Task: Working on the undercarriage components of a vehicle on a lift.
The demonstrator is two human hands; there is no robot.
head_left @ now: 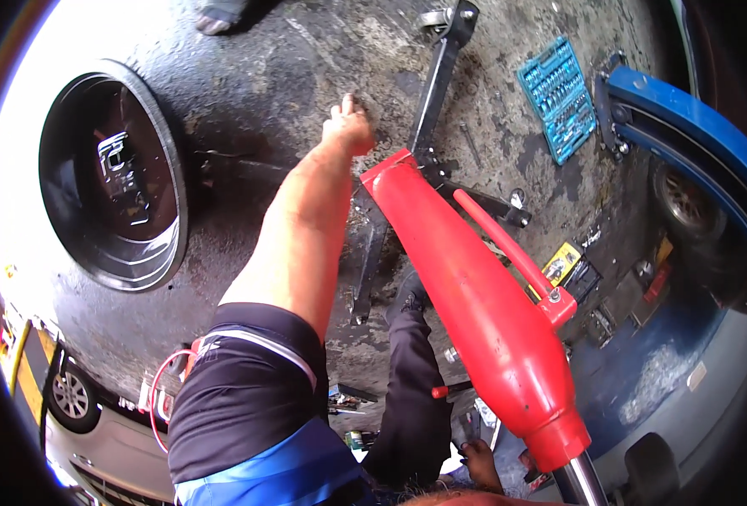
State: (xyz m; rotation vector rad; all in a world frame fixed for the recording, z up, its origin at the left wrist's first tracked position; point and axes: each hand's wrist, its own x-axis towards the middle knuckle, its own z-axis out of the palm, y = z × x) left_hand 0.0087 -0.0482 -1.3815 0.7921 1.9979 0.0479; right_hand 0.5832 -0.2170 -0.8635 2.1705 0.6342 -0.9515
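Observation:
My left arm reaches forward over the stained floor, with my left hand (346, 126) open and its fingers extended, near the upper end of a large red hydraulic stand (466, 295). A black wheeled base (432, 88) lies under the stand. My right hand (480, 462) is low beside the red stand, closed around a dark object too unclear to name. A teal socket case (557, 99) lies open at the upper right, and a loose wrench (469, 142) lies left of it.
A black pan (171, 211) with dark liquid and metal pieces sits at the left. A blue lift arm (681, 110) and a wheel (685, 207) are at right. A yellow box (561, 266) and scattered tools lie behind the stand. A silver car (104, 447) stands lower left.

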